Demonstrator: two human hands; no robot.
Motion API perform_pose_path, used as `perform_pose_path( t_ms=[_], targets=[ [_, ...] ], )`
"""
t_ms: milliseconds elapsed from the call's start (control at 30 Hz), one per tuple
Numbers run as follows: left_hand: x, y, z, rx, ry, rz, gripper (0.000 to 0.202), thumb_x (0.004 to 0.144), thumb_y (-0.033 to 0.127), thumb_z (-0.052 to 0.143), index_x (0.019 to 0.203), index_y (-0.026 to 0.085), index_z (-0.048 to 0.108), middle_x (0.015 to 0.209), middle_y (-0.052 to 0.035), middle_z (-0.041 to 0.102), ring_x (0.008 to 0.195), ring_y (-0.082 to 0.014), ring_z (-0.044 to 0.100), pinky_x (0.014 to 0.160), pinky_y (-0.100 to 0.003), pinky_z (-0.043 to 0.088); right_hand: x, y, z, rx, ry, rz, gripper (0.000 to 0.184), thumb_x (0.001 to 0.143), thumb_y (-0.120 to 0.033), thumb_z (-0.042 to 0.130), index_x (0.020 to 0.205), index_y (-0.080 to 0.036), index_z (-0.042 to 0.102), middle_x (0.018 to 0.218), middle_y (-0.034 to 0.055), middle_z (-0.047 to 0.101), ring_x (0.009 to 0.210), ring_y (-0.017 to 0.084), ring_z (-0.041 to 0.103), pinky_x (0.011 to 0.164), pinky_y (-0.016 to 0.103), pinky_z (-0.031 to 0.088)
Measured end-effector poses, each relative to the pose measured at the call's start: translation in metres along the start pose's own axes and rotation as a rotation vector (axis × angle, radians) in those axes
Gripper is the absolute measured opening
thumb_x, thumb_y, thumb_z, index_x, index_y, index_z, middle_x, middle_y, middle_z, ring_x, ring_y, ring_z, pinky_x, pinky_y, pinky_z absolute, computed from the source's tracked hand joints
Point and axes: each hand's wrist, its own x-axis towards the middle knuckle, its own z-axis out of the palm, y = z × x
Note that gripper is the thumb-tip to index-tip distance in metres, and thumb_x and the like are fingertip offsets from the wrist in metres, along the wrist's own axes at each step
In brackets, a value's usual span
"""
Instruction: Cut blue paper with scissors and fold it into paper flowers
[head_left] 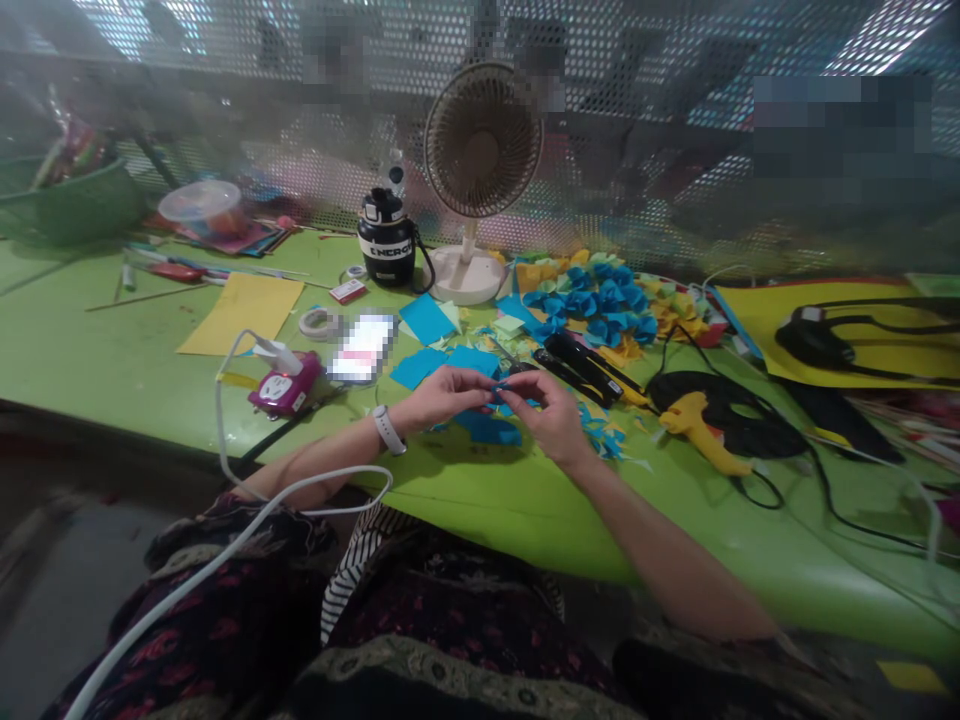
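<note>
**Head view:** looking down at my hands over a green table (127,360)
**Left hand (442,395):** thumb and fingertips pinching a small blue paper scrap (501,392)
**Right hand (544,415):** fingertips pressed onto the same scrap from the other side
**Scrap:** held between both hands, above loose blue paper pieces (487,428)
**Left wrist:** white-strapped watch (388,430)
**Right of my hands:** yellow glue gun (701,430)
**Ahead:** blue paper flowers (592,300), beside a desk fan (480,140)

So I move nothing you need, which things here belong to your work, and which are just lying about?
Work: small blue paper piece between left hand and right hand; blue paper squares; blue paper flowers; yellow glue gun.
Lying about: desk fan; black bottle; plastic tub.
</note>
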Motion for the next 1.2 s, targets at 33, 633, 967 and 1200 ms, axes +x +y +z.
perform_pose_path(
  t_ms=[33,633,967,1200],
  targets=[
    [-0.0002,0.0001,0.0002,0.006,0.003,0.001,0.018,0.074,0.018,0.079,0.091,0.013,0.077,0.086,-0.0059,0.077,0.075,-0.0125,0.070,0.078,-0.027,0.058,-0.0001,0.0004,-0.0001,-0.003,0.001,0.001,0.031,0.080,-0.051,0.073,0.093,-0.024,0.067,0.088,0.0040,0.072,0.082,0.021,0.069,0.080,0.038,0.056],
    [0.0007,-0.0023,-0.0034,0.030,-0.002,0.012,0.028,0.073,0.024,0.080,0.097,0.010,0.074,0.085,-0.0067,0.076,0.073,-0.0123,0.071,0.078,-0.028,0.058,0.0054,0.0029,-0.0026,0.083,-0.046,0.136,0.037,0.079,-0.057,0.069,0.084,-0.021,0.061,0.078,0.0016,0.065,0.072,0.017,0.062,0.068,0.032,0.051],
    [0.0011,-0.0024,-0.0063,0.092,-0.099,0.101,0.039,0.076,0.024,0.080,0.108,0.010,0.064,0.079,-0.0053,0.073,0.073,-0.0118,0.068,0.073,-0.023,0.054,0.0074,0.0014,0.0002,0.119,-0.066,0.159,0.036,0.074,-0.056,0.072,0.079,-0.022,0.061,0.079,0.0026,0.066,0.074,0.018,0.059,0.070,0.034,0.049],
    [0.0002,-0.0047,-0.0022,0.096,-0.059,0.044,0.044,0.075,0.033,0.081,0.108,0.013,0.060,0.084,-0.0062,0.073,0.079,-0.0162,0.071,0.072,-0.028,0.058,0.0041,0.0054,0.0028,0.097,0.021,0.083,0.036,0.077,-0.057,0.071,0.079,-0.023,0.061,0.079,0.0027,0.066,0.074,0.019,0.061,0.074,0.035,0.051]
  ],
)
